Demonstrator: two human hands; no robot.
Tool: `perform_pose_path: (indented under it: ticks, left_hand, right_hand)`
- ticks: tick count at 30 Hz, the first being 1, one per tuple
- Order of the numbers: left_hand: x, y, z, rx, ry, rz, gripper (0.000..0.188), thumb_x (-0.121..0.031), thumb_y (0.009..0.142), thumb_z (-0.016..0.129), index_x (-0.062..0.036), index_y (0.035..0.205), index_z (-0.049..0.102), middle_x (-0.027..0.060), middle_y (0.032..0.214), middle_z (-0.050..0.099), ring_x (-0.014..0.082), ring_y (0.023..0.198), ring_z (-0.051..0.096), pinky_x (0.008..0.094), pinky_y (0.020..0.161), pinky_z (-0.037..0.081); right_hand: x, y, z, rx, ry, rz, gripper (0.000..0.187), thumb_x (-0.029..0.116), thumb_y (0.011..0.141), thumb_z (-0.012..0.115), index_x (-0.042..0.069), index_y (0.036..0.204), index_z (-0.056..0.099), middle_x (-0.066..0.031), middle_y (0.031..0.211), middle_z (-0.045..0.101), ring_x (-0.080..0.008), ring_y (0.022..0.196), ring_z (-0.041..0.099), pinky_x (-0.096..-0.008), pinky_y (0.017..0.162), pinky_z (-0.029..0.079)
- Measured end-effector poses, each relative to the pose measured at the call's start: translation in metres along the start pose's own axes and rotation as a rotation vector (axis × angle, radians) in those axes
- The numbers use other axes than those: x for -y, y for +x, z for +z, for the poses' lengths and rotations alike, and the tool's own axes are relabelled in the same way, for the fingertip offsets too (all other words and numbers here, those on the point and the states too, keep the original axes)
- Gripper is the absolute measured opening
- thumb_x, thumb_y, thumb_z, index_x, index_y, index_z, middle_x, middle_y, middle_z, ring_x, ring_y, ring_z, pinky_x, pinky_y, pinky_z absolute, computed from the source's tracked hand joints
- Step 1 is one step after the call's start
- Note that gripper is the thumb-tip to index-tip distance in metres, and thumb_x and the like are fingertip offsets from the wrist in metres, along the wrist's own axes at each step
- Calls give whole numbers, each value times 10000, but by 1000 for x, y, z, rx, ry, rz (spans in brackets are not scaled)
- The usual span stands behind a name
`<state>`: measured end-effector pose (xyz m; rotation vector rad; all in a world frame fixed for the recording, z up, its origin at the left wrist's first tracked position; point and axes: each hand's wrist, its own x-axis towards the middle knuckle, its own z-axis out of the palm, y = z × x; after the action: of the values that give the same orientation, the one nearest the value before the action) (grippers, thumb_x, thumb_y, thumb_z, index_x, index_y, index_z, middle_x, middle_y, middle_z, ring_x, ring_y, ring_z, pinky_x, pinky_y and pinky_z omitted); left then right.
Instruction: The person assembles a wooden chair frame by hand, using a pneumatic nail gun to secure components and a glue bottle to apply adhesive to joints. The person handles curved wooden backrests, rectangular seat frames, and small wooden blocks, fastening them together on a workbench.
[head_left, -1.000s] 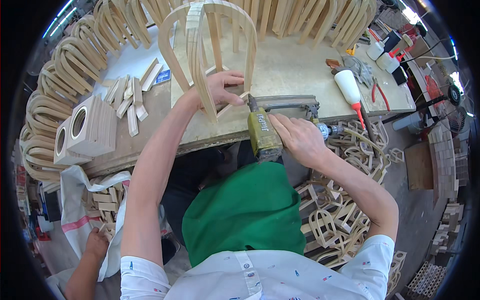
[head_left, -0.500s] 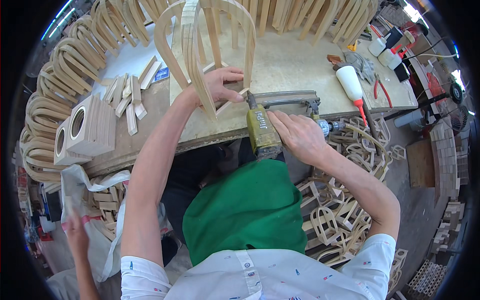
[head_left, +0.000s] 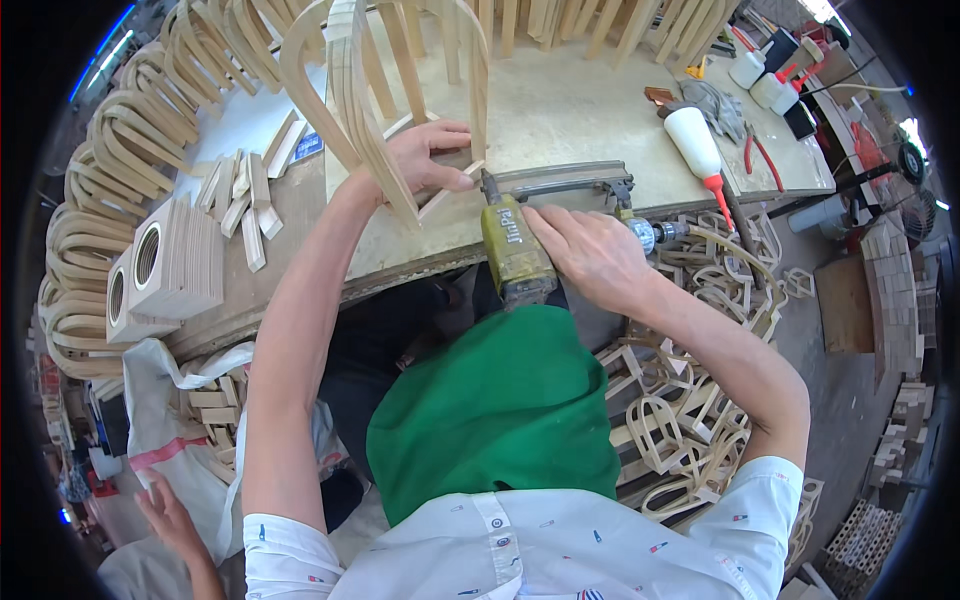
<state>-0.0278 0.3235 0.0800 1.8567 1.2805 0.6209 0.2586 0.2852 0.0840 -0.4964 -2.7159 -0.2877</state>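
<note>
The nail gun (head_left: 517, 255) is olive-yellow, the arched wooden frame (head_left: 350, 70) pale tan. The apron (head_left: 495, 410) is plain green, the white shirt (head_left: 450, 545) sprinkled with small blue and red motifs. The bottle (head_left: 692, 140) is white, red-tipped.

My left hand (head_left: 425, 160) is sitting hemmed in by the bars of the arched frame (head_left: 352, 95), the nail gun (head_left: 518, 252) closing off its near right. Beyond the gun, bare workbench (head_left: 560, 115) is leaving room up to the wooden arches (head_left: 645, 35), while a white bottle (head_left: 692, 142) is blocking the way rightward to the red pliers (head_left: 766, 163).
</note>
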Motion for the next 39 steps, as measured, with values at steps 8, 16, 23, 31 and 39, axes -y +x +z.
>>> perform_pose_path:
  ticks: [8, 16, 23, 31, 39]
  left_hand:
    - [-1, 2, -2, 3, 50, -47, 618, -206, 728, 797, -30, 1281, 585, 79, 1395, 462, 236, 1283, 444, 335, 1064, 358]
    - [0, 1, 0, -11, 47, -4, 597, -324, 720, 787, -97, 1249, 628, 54, 1321, 516, 232, 1261, 457, 353, 1082, 343]
    - [7, 2, 2, -41, 97, -22, 595, -307, 725, 785, -98, 1258, 621, 53, 1327, 515, 231, 1260, 460, 350, 1083, 346]
    - [3, 4, -4, 40, 75, 62, 558, -259, 755, 764, -108, 1270, 612, 53, 1349, 504, 229, 1273, 446, 352, 1095, 332]
    - [-19, -40, -18, -313, -125, -82, 471, -195, 910, 622, -61, 1349, 519, 74, 1182, 638, 177, 1106, 586, 295, 988, 429]
  right_hand:
    - [2, 0, 3, 8, -19, -9, 431, 119, 766, 580, -48, 1160, 539, -68, 827, 554, -166, 667, 621, -299, 569, 511]
    - [4, -2, 3, 106, 5, 39, 484, 110, 771, 559, -34, 1231, 510, -99, 983, 583, -209, 740, 638, -310, 648, 521]
    - [6, -2, 3, 109, -11, 42, 482, 114, 773, 556, -32, 1230, 512, -94, 970, 580, -209, 743, 637, -314, 655, 520]
    - [-9, 6, -14, -5, 128, 101, 451, 79, 743, 615, -9, 1178, 535, -116, 969, 589, -276, 766, 648, -364, 647, 530]
    - [-76, 62, -74, 12, 790, 841, 289, 171, 824, 708, -69, 891, 561, -75, 692, 599, -133, 559, 608, -293, 507, 508]
